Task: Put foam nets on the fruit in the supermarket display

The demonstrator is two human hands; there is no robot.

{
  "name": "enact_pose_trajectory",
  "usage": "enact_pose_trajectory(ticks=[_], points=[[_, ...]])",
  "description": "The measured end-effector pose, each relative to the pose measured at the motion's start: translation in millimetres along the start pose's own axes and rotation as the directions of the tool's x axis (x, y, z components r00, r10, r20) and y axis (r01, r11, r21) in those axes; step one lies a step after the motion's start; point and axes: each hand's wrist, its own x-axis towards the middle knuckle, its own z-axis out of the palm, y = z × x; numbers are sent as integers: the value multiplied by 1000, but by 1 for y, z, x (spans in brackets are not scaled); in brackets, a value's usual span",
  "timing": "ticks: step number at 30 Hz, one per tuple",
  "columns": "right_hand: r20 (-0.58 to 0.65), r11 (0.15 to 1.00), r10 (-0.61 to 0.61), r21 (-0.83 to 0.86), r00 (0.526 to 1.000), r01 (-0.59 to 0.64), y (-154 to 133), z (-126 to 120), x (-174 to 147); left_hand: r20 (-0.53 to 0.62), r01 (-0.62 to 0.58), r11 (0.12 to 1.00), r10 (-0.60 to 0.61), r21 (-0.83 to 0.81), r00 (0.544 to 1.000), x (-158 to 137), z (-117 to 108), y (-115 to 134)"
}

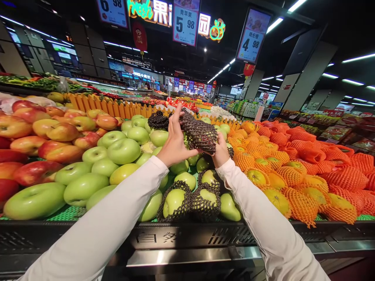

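Both my hands are raised over the green apples, with a black foam fruit net (pixel 200 132) between them. My left hand (pixel 174 142) is curled around the net's left end, fingers up and thumb along its lower edge. At the other end, my right hand (pixel 221 152) grips the net near its lower right side. Green shows through the mesh; whether an apple is inside, I cannot tell. Below my hands, several apples wear black nets, among them a netted green apple (pixel 175 202) at the front. A bare green apple (pixel 230 206) lies to its right.
Red-yellow apples (pixel 61 132) are piled at left, beside bare green apples (pixel 124 151). Oranges in orange nets (pixel 301 201) and fruit in red nets (pixel 347 173) fill the right. More black nets (pixel 158 120) lie behind. The black display edge (pixel 190 236) runs along the front; price signs (pixel 185 23) hang above.
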Motion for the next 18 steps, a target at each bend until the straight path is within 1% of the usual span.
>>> enact_pose_trajectory(ticks=[1, 2, 3, 4, 6, 7, 8, 9, 11, 12, 14, 16, 18], points=[[-52, 988, 39, 152, 998, -31, -1, 2, 0, -14, -61, 997, 62, 56, 998, 0, -1, -2], [-84, 964, 72, 263, 994, -47, -2, 3, 0, -2, -117, 988, 118, 101, 993, 1, -1, -4], [-99, 943, 92, 328, 991, -54, -4, 5, -1, 34, -164, 977, 161, 135, 986, 0, -1, -5], [-96, 939, 93, 341, 991, -55, -6, 7, -2, 87, -199, 967, 187, 159, 978, 0, -1, -7], [-70, 951, 66, 305, 995, -42, -11, 10, -5, 187, -225, 956, 189, 189, 964, -1, -1, -8], [-50, 959, 44, 282, 998, -28, -14, 11, -6, 207, -216, 956, 175, 197, 962, -1, -1, -8], [-30, 964, 17, 265, 999, -8, -16, 11, -7, 202, -194, 962, 155, 192, 967, -2, 0, -8], [-19, 966, -18, 257, 1000, 22, -18, 11, -7, 172, -158, 972, 128, 172, 977, -2, 0, -8], [-35, 958, -95, 268, 995, 101, -21, 9, -7, 68, -52, 993, 45, 103, 997, -1, 1, -7], [-56, 949, -122, 285, 991, 133, -22, 7, -6, 11, 7, 998, -8, 65, 1000, -1, 2, -6], [-92, 932, -137, 326, 986, 160, -22, 2, -5, -85, 98, 995, -96, 16, 992, 0, 3, -6], [-111, 921, -136, 353, 984, 167, -22, -1, -6, -135, 119, 993, -117, 4, 984, 0, 4, -6], [-115, 924, -173, 326, 978, 202, -23, -1, -7, -135, 89, 996, -87, 5, 987, -1, 4, -6]])
